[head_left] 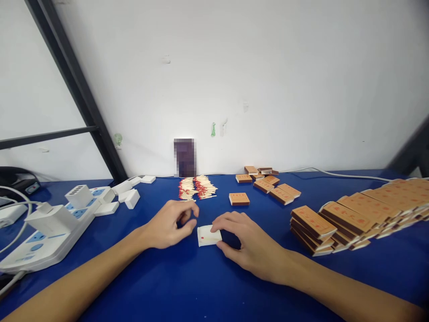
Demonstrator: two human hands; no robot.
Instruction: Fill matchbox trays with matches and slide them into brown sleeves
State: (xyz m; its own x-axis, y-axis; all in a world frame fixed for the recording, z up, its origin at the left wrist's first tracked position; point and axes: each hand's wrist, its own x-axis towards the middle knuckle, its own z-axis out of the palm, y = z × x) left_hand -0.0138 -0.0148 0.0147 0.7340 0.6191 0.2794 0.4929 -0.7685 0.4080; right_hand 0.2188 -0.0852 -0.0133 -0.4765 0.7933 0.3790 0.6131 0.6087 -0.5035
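Observation:
A white matchbox tray (208,236) lies on the blue table in front of me, with a red match head showing inside it. My right hand (248,243) holds the tray's right end, fingers on the far edge and thumb on the near one. Just left of the tray, my left hand (172,223) hovers with thumb and curled index finger apart, and I see nothing between them. Beyond my left hand lie two heaps of red-headed matches (205,187). A closed orange matchbox (239,199) sits behind the tray.
Stacked matchboxes (355,217) fill the right side, and several more (271,185) lie loose at the back. On the left stands a white power strip (56,250) with chargers and cables. A pixelated dark rectangle (185,157) leans by the wall.

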